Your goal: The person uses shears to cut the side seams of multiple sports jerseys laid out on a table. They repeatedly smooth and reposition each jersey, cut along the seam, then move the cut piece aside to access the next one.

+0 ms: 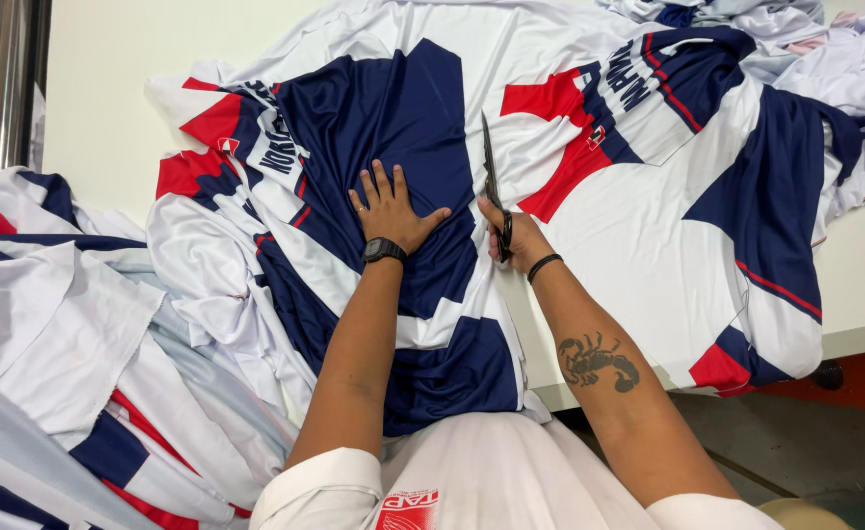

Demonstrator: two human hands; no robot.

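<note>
navy, white and red printed fabric point(422, 147) is spread over the white table point(108, 108). left hand point(389, 208) lies flat on it, fingers splayed wide, pinning the cloth just left of the cut line. right hand point(513, 236) is closed around the scissors point(492, 182), blades pointing away along the panel edge. looks like mid-cut, separating panels. continuing would need the cloth kept taut and the blades fed straight ahead. table edge runs near the right forearm; loose fabric piles point(69, 334) crowd the left, bare table shows only far left.
</note>
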